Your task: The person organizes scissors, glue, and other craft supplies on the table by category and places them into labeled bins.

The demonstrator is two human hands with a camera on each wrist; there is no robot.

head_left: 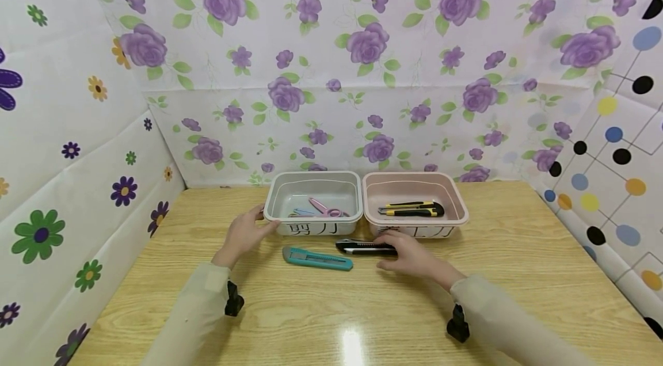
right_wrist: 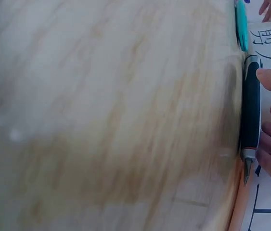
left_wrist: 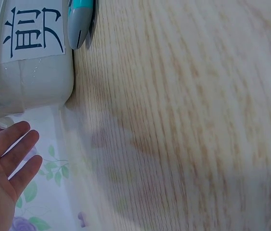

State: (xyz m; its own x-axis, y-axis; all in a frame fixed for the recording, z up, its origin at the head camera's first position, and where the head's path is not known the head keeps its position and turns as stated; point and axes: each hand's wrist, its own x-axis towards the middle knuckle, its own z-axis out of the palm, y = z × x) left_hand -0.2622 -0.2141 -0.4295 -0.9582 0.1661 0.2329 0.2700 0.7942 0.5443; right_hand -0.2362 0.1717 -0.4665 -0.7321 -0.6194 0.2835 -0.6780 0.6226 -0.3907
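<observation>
My left hand (head_left: 247, 236) is at the left front corner of the grey bin (head_left: 313, 175), thumb by the front rim. In the left wrist view its fingers (left_wrist: 16, 151) are extended and spread beside the bin wall. My right hand (head_left: 411, 254) reaches over the right end of a black utility knife (head_left: 357, 247), covering that end from above. The right wrist view shows the thumb beside the knife's black handle (right_wrist: 251, 106), its pointed metal tip downward in that view; firm contact cannot be told. A teal utility knife (head_left: 317, 259) lies on the table to the left.
Pink and blue scissors (head_left: 331, 212) lie in the grey bin. A pink bin (head_left: 414, 176) stands right beside it and holds yellow-and-black utility knives (head_left: 414, 212). Both bins carry white front labels. The wood-grain table (head_left: 290, 308) extends in front; a flowered cloth (head_left: 331, 124) hangs behind.
</observation>
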